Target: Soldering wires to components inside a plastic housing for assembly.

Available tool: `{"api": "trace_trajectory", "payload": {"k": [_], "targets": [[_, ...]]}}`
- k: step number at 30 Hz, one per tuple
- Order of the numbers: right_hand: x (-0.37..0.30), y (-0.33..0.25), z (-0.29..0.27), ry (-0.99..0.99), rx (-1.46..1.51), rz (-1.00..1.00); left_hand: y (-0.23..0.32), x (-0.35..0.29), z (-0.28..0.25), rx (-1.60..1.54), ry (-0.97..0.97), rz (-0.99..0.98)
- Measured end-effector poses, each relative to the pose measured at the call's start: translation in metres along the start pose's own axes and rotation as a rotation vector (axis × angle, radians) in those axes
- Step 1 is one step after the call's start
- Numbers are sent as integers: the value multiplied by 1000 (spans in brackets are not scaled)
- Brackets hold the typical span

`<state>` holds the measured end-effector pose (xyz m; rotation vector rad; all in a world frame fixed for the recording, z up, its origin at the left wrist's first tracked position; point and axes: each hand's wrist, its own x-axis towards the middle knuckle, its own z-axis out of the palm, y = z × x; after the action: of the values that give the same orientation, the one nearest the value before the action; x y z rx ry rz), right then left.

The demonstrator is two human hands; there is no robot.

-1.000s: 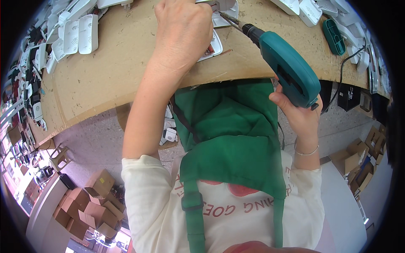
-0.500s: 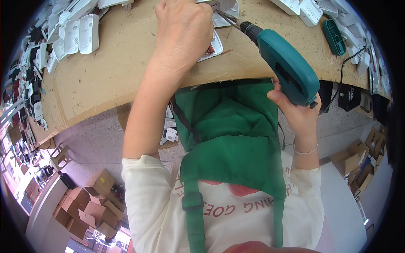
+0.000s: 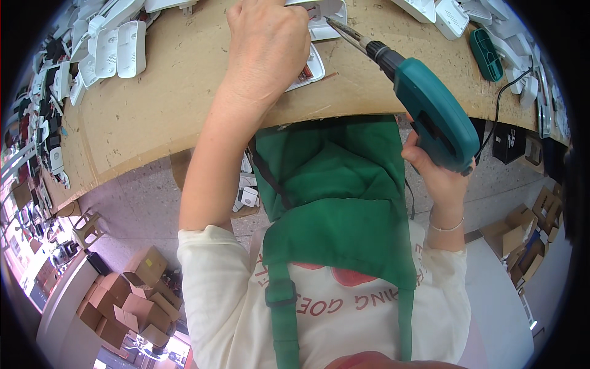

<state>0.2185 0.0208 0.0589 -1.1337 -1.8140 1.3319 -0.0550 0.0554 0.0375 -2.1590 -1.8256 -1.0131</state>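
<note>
My right hand is wrapped round the grip of a teal soldering gun, whose black collar and long thin metal tip point up and left. That tip ends over the right part of an open white plastic housing at the top edge. My left hand is closed at the housing's left side, with its fingers bent under and partly hidden. Inside the housing a small reddish wire or part shows. A second white shell with a reddish-brown part lies just below, partly behind my left hand.
White plastic housings pile up at the table's left, and more lie at the right beside a dark green shell. A black cable crosses the right table edge. Cardboard boxes stand on the floor.
My right hand and the soldering gun have moved right and slightly down, drawing the tip back from deeper in the housing. My left hand has stayed nearly still.
</note>
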Motion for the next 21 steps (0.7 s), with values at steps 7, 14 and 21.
{"api": "trace_trajectory", "payload": {"k": [7,14,21], "targets": [[-4,1,-3,75,220,-19,2,2,-3,-55,-32,-45],[-1,8,-7,88,426,-146,3,7,-4,-151,-66,-141],[6,11,-10,105,448,-173,-8,-15,-26,-288,49,-303]]}}
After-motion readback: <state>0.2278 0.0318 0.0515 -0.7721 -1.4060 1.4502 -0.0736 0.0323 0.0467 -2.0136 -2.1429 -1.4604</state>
